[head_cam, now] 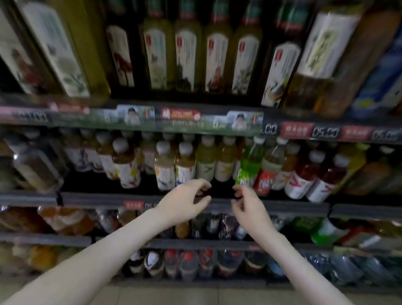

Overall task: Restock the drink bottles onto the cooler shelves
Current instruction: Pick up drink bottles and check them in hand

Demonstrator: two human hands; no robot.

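**Two empty hands at the cooler's second shelf**

Four tiers of dark shelving fill the view, with pale glossy floor (235, 301) below. The left hand (184, 199) and right hand (247, 206) hover side by side, apart, at the front edge of the second shelf (101, 200). Each has its fingers loosely curled and its thumb clear of them, clasping nothing that shows. Small bottles (185, 165) with white caps stand crowded on that shelf just behind the hands. Among them a green bottle (250, 166) tilts beside a red-labelled bottle (267, 178). Tall bottles (185, 59) of yellow-green drink with white picture labels line the tier above. On its rail (58, 118), price tags (325, 132) read "05.00". The red panels beside them and all the bottle labels are too blurred to read. Lower tiers hold more blurred bottles, some of them red-capped bottles (188, 255).
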